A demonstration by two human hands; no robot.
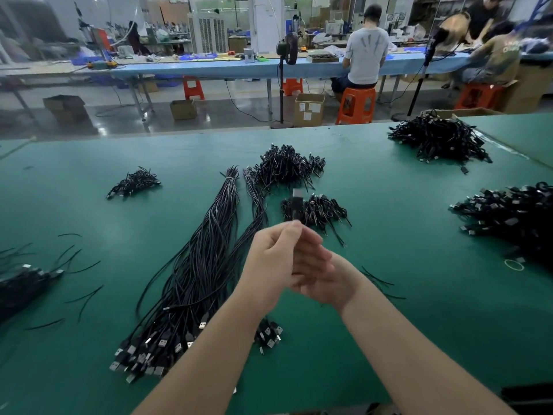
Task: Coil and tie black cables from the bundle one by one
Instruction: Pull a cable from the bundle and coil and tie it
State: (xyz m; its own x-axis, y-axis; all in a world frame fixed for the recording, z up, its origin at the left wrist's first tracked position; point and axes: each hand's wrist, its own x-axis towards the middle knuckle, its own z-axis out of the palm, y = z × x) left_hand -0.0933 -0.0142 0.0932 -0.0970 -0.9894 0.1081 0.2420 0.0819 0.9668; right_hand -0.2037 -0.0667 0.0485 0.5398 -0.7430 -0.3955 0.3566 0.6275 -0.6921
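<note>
While a coiled black cable [296, 205], blurred, is held up at frame centre above the long cable bundle [197, 265], it is pinched by the left hand [275, 262]; the right hand [323, 280] lies flat-fingered against it. Loops should be kept tight and even before the tie is wound.

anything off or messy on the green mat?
Loose black strands lie scattered on the green mat left of the long cable bundle, outside any pile. A pale ring lies alone by the right-hand pile.
</note>
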